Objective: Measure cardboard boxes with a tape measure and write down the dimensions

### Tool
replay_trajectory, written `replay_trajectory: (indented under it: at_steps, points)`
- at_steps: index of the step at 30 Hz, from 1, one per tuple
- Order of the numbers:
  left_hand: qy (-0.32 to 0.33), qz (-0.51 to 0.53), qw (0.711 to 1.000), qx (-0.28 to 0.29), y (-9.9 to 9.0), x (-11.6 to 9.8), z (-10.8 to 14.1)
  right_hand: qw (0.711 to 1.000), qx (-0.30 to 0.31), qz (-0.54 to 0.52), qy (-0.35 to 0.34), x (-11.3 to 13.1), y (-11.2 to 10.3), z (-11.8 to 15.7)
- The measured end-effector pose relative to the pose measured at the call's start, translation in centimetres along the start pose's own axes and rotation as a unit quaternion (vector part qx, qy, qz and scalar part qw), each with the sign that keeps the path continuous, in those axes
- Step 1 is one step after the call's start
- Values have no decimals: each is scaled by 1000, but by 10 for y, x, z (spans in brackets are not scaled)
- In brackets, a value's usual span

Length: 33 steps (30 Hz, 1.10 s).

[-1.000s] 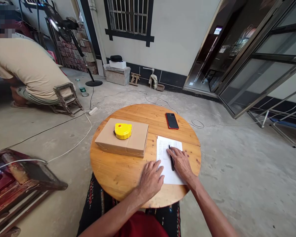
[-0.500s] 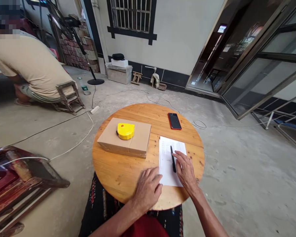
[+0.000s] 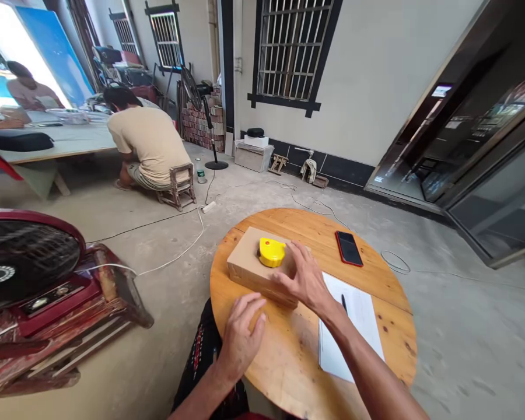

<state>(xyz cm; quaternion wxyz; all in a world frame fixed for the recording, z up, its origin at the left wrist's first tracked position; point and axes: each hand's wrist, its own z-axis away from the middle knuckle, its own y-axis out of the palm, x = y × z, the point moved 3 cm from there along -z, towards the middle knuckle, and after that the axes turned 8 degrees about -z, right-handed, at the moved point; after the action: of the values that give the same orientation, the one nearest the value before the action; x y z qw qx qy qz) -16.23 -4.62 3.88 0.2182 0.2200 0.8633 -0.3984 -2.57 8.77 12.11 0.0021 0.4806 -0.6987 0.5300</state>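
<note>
My right hand is held over the right end of a flat cardboard box, thumb and fingers spread toward a yellow tape measure lying on its top. A gap shows between the thumb and the tape measure, and nothing is in the hand. Near the box's front edge my left hand hovers or rests at the table's near left, fingers apart and holding nothing. Under my right forearm lie white printed sheets with a black pen on them, partly covered by the arm.
The round wooden table also carries a red-edged phone. At left a red fan stands on a wooden seat. A person sits on a low stool, and another person is behind a large table. Cables cross the floor.
My right hand has left the pen and paper and moved left to the box beside the tape measure. My left hand has shifted left off the paper's edge. The view has turned left.
</note>
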Motion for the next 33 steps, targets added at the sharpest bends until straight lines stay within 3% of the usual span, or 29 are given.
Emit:
replay_trajectory:
  at_steps: [3, 6, 10, 12, 16, 20, 25, 29, 33]
  points:
    - [-55, -1, 996, -64, -18, 23, -20, 998, 58, 27, 22, 16, 18, -37]
    - [-122, 23, 986, -109, -30, 45, -43, 995, 82, 21, 43, 27, 26, -52]
    - [-252, 133, 953, -104, -28, 77, -76, 981, -5, -141, 131, 23, 14, -33]
    - [-281, 179, 939, -79, -21, 88, -89, 939, -89, -281, 179, 15, 3, -11]
    - [-275, 246, 929, -22, -8, 87, -97, 809, -274, -461, 239, -5, -13, 32]
    - [-254, 291, 922, 12, -4, 71, -81, 705, -316, -567, 286, -16, -10, 58]
    - [-237, 316, 918, 34, -5, 72, -32, 622, -363, -630, 290, -21, -18, 89]
    - [-278, 293, 914, 34, 0, 81, 9, 601, -386, -641, 282, -24, -22, 110]
    - [-314, 291, 904, 16, 5, 79, 13, 598, -382, -647, 279, -26, -12, 109]
